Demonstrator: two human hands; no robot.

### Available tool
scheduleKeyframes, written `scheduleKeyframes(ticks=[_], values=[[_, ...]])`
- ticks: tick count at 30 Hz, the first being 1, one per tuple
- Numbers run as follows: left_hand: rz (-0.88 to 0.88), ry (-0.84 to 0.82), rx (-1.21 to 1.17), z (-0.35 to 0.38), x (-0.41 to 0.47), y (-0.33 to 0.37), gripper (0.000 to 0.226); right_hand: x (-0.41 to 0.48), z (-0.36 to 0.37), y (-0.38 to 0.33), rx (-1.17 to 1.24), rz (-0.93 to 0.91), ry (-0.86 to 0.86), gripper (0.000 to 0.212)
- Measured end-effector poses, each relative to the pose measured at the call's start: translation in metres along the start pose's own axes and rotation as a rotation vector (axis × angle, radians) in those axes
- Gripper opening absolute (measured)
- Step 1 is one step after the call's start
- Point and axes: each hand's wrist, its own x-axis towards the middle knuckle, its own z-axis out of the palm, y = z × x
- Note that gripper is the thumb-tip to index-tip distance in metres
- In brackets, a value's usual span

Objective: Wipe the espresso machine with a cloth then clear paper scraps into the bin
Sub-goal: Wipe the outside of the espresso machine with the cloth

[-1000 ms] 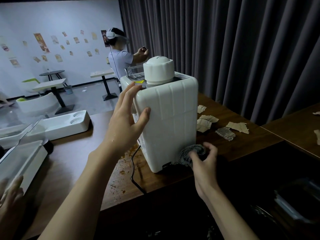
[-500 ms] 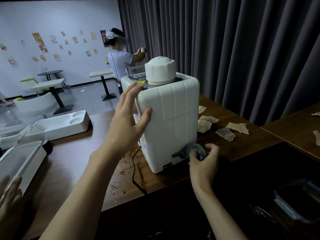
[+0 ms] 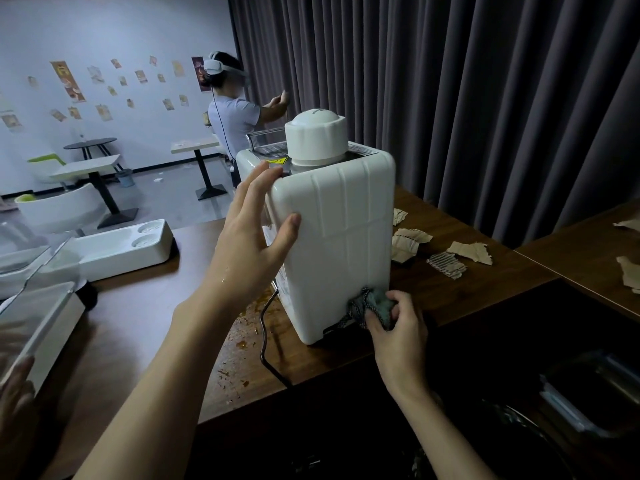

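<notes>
The white espresso machine (image 3: 337, 237) stands on the brown wooden counter (image 3: 145, 317), its ribbed back toward me. My left hand (image 3: 254, 237) rests on its upper left corner, fingers straight along the side and thumb on the back. My right hand (image 3: 396, 327) grips a bunched grey cloth (image 3: 372, 303) and presses it against the machine's lower right corner. Several torn brown paper scraps (image 3: 446, 263) lie on the counter to the right of the machine.
A black cord (image 3: 265, 344) runs from the machine over the counter's front edge, beside brown crumbs (image 3: 239, 341). A white tray (image 3: 117, 249) and a steel appliance (image 3: 38, 320) sit at left. A dark bin (image 3: 595, 393) is low right. A person stands behind.
My right hand has moved the cloth up and around the machine's lower right corner, and the fingers have closed tighter on it. My left hand stays on the upper corner.
</notes>
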Motion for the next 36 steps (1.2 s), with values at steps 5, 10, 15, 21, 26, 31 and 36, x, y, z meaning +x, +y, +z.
scheduleKeyframes(ticks=[5, 10, 15, 21, 26, 31, 36], values=[[0.0, -0.005, -0.003, 0.0, 0.0, 0.0, 0.053, 0.011, 0.002, 0.008, -0.024, -0.034, 0.104, 0.033], [0.009, -0.01, -0.011, 0.0, 0.001, -0.001, 0.052, 0.002, 0.01, 0.013, -0.026, -0.099, 0.117, 0.033], [-0.001, -0.019, -0.01, 0.0, 0.001, -0.001, 0.052, -0.01, 0.011, 0.02, 0.029, -0.129, 0.106, 0.047], [0.01, -0.016, -0.008, -0.001, 0.001, -0.002, 0.053, -0.012, 0.016, 0.027, -0.23, -0.251, 0.185, 0.039], [0.012, -0.022, -0.013, -0.001, 0.002, -0.003, 0.053, -0.02, 0.036, 0.024, -0.105, -0.229, 0.241, 0.028], [0.009, -0.028, -0.01, -0.001, 0.002, -0.004, 0.054, -0.049, 0.06, 0.02, -0.106, -0.291, 0.197, 0.022], [0.015, -0.033, -0.016, -0.001, 0.003, -0.005, 0.054, -0.053, 0.059, 0.025, -0.169, -0.389, 0.143, 0.021]])
